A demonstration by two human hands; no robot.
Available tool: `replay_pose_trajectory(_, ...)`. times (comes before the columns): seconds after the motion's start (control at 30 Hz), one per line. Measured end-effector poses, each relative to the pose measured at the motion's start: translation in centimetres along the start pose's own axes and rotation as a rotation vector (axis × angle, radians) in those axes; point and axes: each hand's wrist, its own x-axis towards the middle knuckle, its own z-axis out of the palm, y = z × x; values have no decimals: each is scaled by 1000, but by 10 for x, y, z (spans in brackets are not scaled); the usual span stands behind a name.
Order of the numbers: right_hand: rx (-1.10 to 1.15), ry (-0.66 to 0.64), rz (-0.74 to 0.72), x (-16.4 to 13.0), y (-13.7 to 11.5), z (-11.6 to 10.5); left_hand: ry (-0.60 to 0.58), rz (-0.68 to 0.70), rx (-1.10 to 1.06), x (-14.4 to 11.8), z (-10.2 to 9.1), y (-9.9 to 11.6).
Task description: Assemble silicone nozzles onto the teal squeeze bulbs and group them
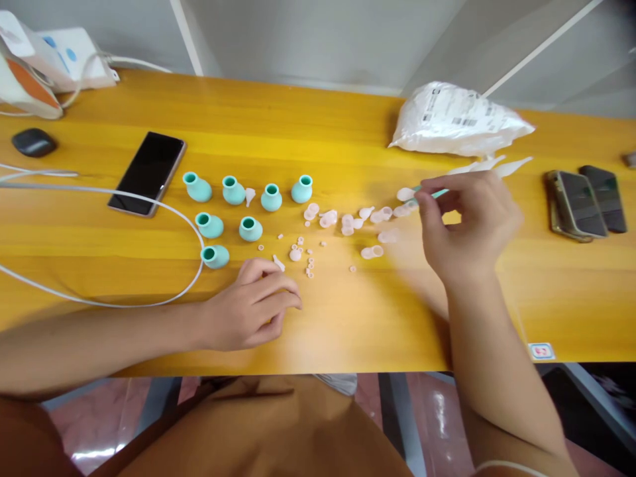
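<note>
1. We see our right hand (472, 228) raised over the right half of the table (348, 318), thumb and forefinger pinched on a small pale pink piece (405, 194) with a thin teal part (437, 193) showing beside it; motion blur keeps us from telling how the two join.
2. Our left hand (251, 308) rests near the front edge, fingers curled loosely together, with a small white piece (278, 263) at the fingertips; we cannot tell whether it is gripped or only touched.
3. We judge the pink pieces to be soft, very light and easy to flick away, best taken by the rim between two fingertips. The teal cups (248, 228) look like flexible moulded parts, light too, best held around the rounded body.
4. We count seven teal cups left of centre: four in the back row, two in the middle, one nearest the front edge.
5. The scattered pink pieces (342, 222) run from the middle toward the right hand; larger caps and tiny rings are mixed, too small and blurred for a sure count.
6. Elsewhere we count one black phone (148, 172) toward the back left, two phones (586, 202) near the right edge, one white plastic bag (457, 119) at the back edge and a white cable (99, 301) looping along the left.
</note>
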Motion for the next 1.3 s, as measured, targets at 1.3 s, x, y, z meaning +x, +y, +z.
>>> replay_pose_trajectory(1.3,103,-503,-374,-56,-77,49,41,56,-270,3,4,-4)
